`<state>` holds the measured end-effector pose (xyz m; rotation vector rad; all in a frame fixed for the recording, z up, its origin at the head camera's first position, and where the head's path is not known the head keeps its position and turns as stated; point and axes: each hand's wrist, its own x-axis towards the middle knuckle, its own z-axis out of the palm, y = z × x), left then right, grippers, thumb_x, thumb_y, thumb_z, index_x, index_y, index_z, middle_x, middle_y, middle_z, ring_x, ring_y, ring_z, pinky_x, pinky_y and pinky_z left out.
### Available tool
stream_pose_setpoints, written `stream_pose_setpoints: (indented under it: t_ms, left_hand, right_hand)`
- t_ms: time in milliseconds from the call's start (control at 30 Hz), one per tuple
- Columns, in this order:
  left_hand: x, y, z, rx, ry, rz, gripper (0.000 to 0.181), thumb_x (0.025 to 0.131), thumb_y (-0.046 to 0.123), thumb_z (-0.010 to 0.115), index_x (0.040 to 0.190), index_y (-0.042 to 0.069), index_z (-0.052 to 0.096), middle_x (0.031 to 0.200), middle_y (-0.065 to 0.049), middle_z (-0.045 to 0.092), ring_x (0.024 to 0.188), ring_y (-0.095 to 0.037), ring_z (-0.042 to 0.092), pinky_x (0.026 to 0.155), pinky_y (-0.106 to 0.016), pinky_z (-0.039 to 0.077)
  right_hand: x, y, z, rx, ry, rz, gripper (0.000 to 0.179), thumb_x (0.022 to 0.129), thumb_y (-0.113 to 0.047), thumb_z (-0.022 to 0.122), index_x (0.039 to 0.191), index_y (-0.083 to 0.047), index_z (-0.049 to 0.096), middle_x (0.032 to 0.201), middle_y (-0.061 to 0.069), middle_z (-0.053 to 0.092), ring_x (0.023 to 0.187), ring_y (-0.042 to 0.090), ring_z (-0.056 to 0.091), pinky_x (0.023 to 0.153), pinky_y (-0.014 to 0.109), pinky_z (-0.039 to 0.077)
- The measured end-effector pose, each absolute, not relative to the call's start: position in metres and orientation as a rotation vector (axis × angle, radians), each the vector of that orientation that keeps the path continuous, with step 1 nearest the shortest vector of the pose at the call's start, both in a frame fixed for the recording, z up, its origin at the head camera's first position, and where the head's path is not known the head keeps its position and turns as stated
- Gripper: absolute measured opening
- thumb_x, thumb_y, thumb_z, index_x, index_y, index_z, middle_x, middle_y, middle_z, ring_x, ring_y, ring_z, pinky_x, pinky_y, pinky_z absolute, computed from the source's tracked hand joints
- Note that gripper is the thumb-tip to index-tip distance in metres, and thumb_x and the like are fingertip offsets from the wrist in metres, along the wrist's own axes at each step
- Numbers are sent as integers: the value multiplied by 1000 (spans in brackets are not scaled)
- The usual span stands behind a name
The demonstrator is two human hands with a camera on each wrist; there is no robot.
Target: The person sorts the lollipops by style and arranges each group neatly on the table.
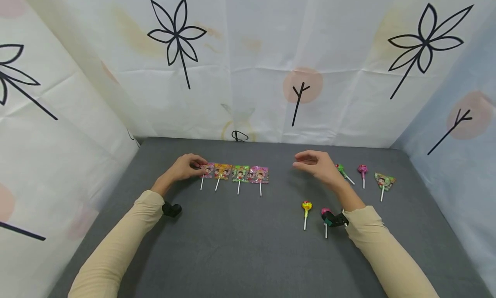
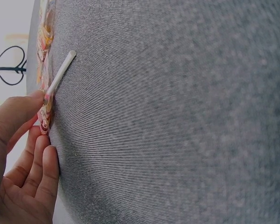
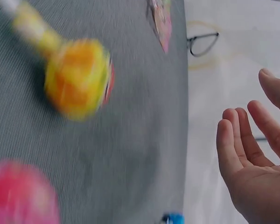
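In the head view, a row of flat wrapped lollipops lies with the sticks toward me. My left hand (image 1: 187,167) pinches the wrapper edge of the leftmost one, a pink lollipop (image 1: 208,170), between thumb and fingers. Its white stick (image 2: 61,72) points away from the thumb in the left wrist view. Beside it lie an orange lollipop (image 1: 222,171), a green one (image 1: 240,173) and another pink one (image 1: 259,175). My right hand (image 1: 318,168) hovers over the table with fingers apart and holds nothing. Nearest under it is a round yellow lollipop (image 3: 77,77).
A round pink lollipop (image 1: 326,211) is partly hidden by the right wrist's black strap. Right of that hand lie a round green lollipop (image 1: 341,169), a round magenta one (image 1: 363,169) and a flat green one (image 1: 383,181). A patterned curtain (image 1: 263,104) borders the grey table (image 1: 232,246).
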<state>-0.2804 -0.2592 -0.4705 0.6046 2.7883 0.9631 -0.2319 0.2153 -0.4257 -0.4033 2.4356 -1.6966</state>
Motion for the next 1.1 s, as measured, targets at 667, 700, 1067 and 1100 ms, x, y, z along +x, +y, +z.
stream_pose_setpoints:
  t_ms: [667, 700, 1067, 1100]
  left_hand:
    - [-280, -260, -471, 594, 2788, 961, 33, 90, 17, 81, 117, 1, 73, 107, -13, 64, 101, -34, 64, 87, -54, 47]
    - [-280, -260, -470, 594, 2788, 963, 32, 90, 17, 81, 118, 1, 73, 107, -13, 64, 102, -34, 64, 87, -54, 47]
    - [-281, -262, -473, 606, 2770, 982, 32, 92, 19, 79, 118, 1, 72, 108, -13, 64, 100, -33, 64, 85, -53, 49]
    - [-281, -262, -473, 614, 2772, 985, 32, 92, 18, 79, 118, 1, 73, 108, -13, 65, 99, -32, 64, 84, -53, 49]
  right_hand:
    - [-171, 363, -433, -201, 2692, -1640, 41, 100, -20, 69, 133, 4, 61, 118, -7, 68, 102, -1, 62, 83, 14, 46]
    - [-170, 370, -435, -175, 2676, -1663, 40, 101, -19, 69, 133, 2, 61, 117, -10, 68, 102, -2, 62, 83, 14, 46]
    - [-171, 427, -458, 55, 2684, -1778, 27, 97, -12, 72, 124, -15, 70, 103, -23, 69, 95, -6, 60, 75, 12, 45]
    - [-172, 430, -459, 71, 2723, -1730, 29, 97, -15, 73, 125, -15, 69, 104, -26, 67, 97, -7, 56, 75, 11, 43]
